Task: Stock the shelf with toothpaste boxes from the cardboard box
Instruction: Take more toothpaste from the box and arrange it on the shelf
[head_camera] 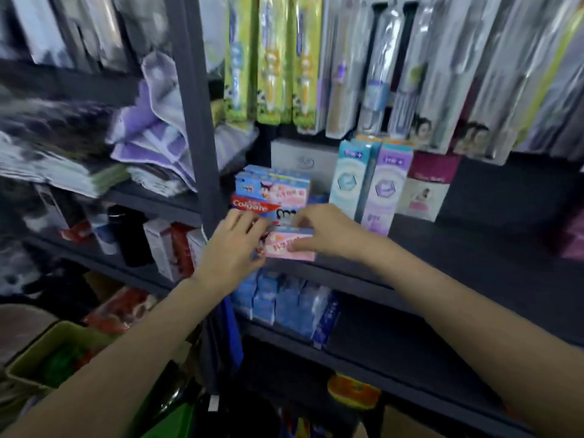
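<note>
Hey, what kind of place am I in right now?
Most likely a small shop's toiletries section. Packaged toothbrushes hang in rows above a dark shelf, toothpaste boxes are stacked on it, and both hands hold a pink toothpaste box.

One view only — a wide-angle camera on the person's head, looking forward and down, close to a dark shelf (474,245). Both forearms reach in from the bottom corners toward the frame's middle. The edges bow and blur — upper racks lean outward, lower shelves fall away beneath.
</note>
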`<state>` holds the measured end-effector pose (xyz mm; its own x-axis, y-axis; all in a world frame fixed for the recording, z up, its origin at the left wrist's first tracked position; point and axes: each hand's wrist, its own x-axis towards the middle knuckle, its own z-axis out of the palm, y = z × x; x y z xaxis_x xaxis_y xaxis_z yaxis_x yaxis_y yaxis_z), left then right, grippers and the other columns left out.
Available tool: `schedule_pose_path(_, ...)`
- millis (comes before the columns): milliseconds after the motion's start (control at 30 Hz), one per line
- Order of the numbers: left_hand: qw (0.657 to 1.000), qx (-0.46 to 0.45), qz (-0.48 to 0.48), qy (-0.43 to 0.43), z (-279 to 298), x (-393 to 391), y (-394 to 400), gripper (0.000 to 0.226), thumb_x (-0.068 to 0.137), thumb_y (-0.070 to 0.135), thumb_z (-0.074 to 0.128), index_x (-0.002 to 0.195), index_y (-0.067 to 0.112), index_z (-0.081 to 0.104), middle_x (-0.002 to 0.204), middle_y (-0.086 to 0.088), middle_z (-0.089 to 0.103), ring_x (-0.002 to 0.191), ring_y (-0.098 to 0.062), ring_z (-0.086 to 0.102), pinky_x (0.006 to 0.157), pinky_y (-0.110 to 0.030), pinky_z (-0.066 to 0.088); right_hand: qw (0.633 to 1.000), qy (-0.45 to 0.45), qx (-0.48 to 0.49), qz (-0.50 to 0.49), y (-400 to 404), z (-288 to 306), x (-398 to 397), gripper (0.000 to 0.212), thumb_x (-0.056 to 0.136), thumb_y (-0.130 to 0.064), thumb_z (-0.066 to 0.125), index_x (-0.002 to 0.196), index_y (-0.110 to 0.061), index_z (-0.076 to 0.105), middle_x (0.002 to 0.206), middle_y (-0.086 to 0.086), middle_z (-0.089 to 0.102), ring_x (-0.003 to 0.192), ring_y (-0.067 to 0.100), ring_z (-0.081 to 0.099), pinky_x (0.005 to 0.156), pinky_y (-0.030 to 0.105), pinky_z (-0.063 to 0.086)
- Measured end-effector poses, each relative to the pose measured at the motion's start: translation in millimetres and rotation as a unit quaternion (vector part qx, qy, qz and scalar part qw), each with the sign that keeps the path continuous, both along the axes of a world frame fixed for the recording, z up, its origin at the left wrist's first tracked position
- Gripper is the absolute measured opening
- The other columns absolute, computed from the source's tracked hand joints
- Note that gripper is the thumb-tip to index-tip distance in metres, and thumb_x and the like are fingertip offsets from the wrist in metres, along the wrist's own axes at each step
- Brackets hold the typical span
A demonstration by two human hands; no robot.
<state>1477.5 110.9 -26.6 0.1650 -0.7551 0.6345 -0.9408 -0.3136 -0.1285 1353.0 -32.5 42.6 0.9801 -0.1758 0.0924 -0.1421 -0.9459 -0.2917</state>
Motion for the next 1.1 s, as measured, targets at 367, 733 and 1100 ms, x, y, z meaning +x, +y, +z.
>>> schedule_pose_path(367, 0.985, -0.029, 0.12, -0.12, 36, 60, -56, 0.055, 0.044, 0.017, 0.087, 0.092, 0.008, 0.061, 0.079, -0.01, 0.062, 0.07, -0.029, 0.054, 0.066, -0.032, 0.036, 0.991, 0.09, -0.062, -0.072, -38, 31, 108, 0.101, 0.071, -0.066, 0.064, 0.148, -0.024, 0.013, 0.152, 0.015, 0.015, 0.143, 0.035, 0.003, 0.115, 0.045, 0.009)
schedule_pose_path(733, 0.991, 0.026, 0.118, 0.053, 25, 91, -89, 0.07, 0.067, 0.025, 0.08, 0.128, 0.008, 0.051, 0.125, -0.012, 0.051, 0.115, -0.031, 0.049, 0.1, -0.033, 0.04, 0.983, 0.141, -0.078, -0.092, -63, 17, 135, 0.102, 0.076, -0.063, 0.061, 0.15, -0.019, 0.005, 0.153, 0.012, 0.019, 0.139, 0.034, 0.022, 0.111, 0.042, 0.024)
schedule_pose_path(1100, 0.993, -0.048, 0.087, 0.068, -2, 84, -70, 0.077, 0.048, 0.0, 0.075, 0.121, 0.004, 0.051, 0.121, -0.012, 0.06, 0.113, -0.028, 0.05, 0.075, -0.038, 0.057, 0.984, 0.04, -0.173, -0.03, -56, -2, 121, 0.07, 0.095, -0.038, 0.046, 0.149, -0.009, 0.011, 0.157, 0.009, 0.011, 0.142, 0.029, 0.018, 0.116, 0.043, 0.018)
